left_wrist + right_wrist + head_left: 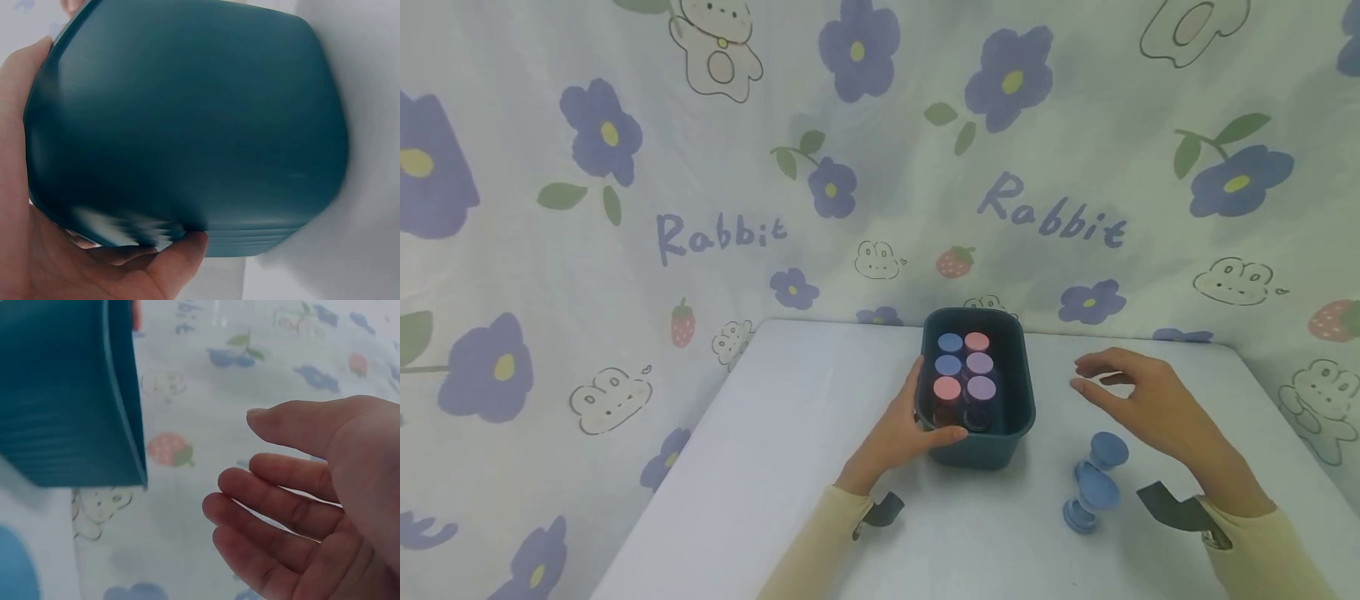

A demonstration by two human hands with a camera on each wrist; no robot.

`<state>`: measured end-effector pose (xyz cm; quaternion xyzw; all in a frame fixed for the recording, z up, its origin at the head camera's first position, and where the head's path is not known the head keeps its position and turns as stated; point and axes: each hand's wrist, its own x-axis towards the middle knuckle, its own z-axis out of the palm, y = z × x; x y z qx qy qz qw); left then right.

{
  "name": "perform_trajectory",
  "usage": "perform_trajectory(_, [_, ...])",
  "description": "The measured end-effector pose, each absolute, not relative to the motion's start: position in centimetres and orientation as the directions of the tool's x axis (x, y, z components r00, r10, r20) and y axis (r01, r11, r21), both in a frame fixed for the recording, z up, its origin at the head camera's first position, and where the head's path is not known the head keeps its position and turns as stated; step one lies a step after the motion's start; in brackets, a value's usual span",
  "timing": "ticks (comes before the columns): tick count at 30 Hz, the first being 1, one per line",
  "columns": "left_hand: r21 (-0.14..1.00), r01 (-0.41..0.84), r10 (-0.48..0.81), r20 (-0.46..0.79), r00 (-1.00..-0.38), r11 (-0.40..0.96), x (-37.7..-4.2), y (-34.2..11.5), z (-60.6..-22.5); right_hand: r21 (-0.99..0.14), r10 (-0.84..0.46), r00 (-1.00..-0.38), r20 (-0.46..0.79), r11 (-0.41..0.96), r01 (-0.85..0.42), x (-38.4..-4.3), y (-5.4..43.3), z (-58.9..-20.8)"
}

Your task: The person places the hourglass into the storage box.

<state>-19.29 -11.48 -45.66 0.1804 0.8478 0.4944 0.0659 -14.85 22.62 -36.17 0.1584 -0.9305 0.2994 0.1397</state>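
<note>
A dark teal plastic bin (pixel 973 452) stands on the white table, seen close up in the left wrist view. My left hand (pixel 889 432) grips its near left corner, thumb over the near rim and fingers along the left side. Inside the bin are several round-topped pieces in blue, pink (pixel 947 388) and purple (pixel 981 388), set in two rows. My right hand (pixel 1150 400) hovers right of the bin, fingers loosely bent and holding nothing. Below it, two blue pieces with flared ends and narrow waists, one farther (pixel 1108 451) and one nearer (pixel 1097 490), stand close together.
The white table (pixel 737 467) extends on both sides of the bin. Behind it hangs a pale curtain (pixel 910 192) printed with purple flowers, rabbits and strawberries. Dark straps (pixel 883 510) sit at both wrists over cream sleeves.
</note>
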Motion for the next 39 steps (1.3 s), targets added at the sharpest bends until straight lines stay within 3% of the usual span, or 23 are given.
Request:
perform_trajectory(11, [0.864, 0.238, 0.371, 0.064, -0.926, 0.445, -19.3, -11.6, -45.6, -0.618, -0.118, -0.923, 0.365, 0.712, -0.335, -13.3, 26.7, -40.5])
perform_trajectory(23, [0.868, 0.244, 0.375, 0.073, -0.924, 0.433, -19.1, -11.6, -45.5, -0.706, -0.114, -0.923, 0.369, 0.611, -0.358, -12.2, 28.4, -45.1])
perform_trajectory(39, [0.87, 0.253, 0.383, 0.082, -0.92, 0.423, -19.2, -11.4, -45.6, -0.759, -0.175, -0.97, 0.168, 0.605, -0.241, -11.2, 28.7, -47.6])
